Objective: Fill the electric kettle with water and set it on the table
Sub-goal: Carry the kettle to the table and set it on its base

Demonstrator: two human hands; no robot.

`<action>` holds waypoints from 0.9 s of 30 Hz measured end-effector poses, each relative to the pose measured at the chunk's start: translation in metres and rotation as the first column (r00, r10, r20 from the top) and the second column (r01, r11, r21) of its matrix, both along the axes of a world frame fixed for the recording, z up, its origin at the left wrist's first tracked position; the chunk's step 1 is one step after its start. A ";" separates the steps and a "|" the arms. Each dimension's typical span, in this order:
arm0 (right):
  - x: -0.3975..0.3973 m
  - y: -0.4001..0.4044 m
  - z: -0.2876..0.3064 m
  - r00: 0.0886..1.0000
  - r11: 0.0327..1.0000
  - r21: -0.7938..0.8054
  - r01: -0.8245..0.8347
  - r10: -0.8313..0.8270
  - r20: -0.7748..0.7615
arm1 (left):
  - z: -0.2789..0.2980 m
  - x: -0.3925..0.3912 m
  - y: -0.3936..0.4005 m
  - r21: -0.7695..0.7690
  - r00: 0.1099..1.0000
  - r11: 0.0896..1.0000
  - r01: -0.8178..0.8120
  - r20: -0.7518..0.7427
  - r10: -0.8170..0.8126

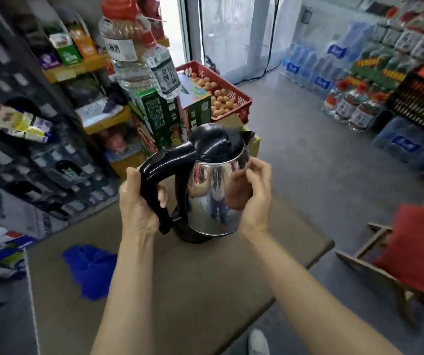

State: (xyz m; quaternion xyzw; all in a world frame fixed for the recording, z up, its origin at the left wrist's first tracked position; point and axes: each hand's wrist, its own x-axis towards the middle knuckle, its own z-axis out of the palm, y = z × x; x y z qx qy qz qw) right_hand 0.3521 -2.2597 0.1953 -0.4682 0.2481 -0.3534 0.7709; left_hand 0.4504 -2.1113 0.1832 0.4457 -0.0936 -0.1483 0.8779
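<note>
A shiny steel electric kettle (212, 190) with a black lid and black handle is held over the far part of a brown table (180, 278). My left hand (139, 201) is wrapped around the black handle. My right hand (253, 190) cups the steel body on its right side, fingers curled near the spout. The lid is closed. The kettle's black base looks close to the tabletop; I cannot tell whether it touches.
A blue cloth (90, 270) lies on the table's left part. Shelves of packaged goods stand at the left. Stacked boxes with large water bottles (129, 52) and a red crate of eggs (221, 96) sit behind the table. A wooden chair with a red cushion (416, 252) is at right.
</note>
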 end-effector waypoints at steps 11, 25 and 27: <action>0.032 -0.030 -0.063 0.963 0.981 -0.017 -0.195 0.188 -0.194 | -0.052 0.007 -0.021 0.245 0.916 0.910 -0.335 -0.143 0.376; 0.058 -0.029 -0.102 0.920 0.936 -0.110 -0.335 0.300 -0.253 | -0.110 0.032 -0.001 0.145 0.904 0.920 -0.364 -0.181 0.387; 0.057 -0.032 -0.104 0.924 0.939 -0.137 -0.316 0.272 -0.270 | -0.106 0.034 0.001 0.183 0.916 0.927 -0.327 -0.182 0.359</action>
